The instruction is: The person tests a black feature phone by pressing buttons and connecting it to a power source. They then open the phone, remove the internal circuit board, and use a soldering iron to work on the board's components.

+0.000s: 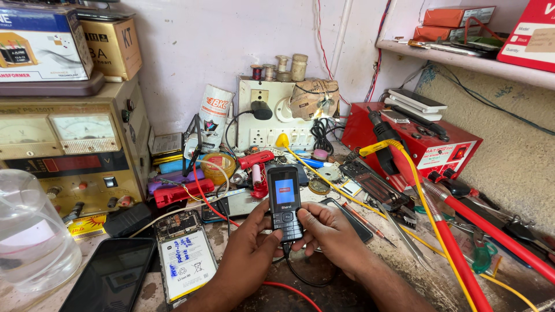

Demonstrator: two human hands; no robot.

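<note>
A small black keypad phone (285, 202) stands upright in front of me with its blue and red screen lit. My left hand (251, 242) grips its lower left side, thumb near the keys. My right hand (332, 234) holds the lower right side, thumb resting on the keypad. A black cable (300, 277) hangs from the phone's bottom end and loops over the bench.
An opened smartphone (185, 254) and a dark-screened phone (113, 274) lie at the left. A bench power supply (69, 156) and clear bottle (29, 231) stand far left. Wall sockets (277, 115), a red rework station (416, 144), red hoses (462, 242), tweezers and scattered parts fill the bench.
</note>
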